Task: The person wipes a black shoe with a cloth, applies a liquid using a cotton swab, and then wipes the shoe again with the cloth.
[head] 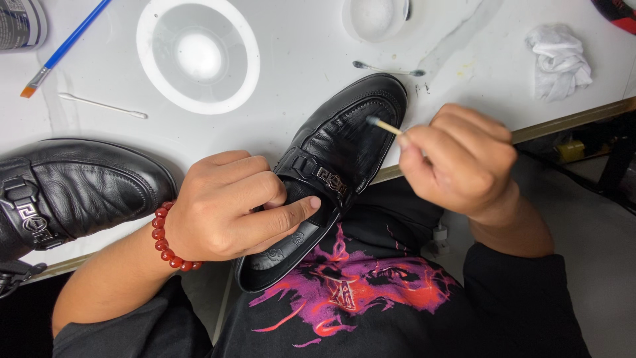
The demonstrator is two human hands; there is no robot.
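My left hand, with a red bead bracelet on the wrist, grips a black leather loafer at its opening, thumb inside the shoe. The shoe has a metal buckle across the vamp and its toe rests on the white table. My right hand pinches a cotton swab on a wooden stick, and the swab's white tip touches the leather near the toe.
A second black buckled shoe lies at the left table edge. Behind stand a white bowl, a smaller white cup, a blue-handled brush, two used swabs and a crumpled white cloth.
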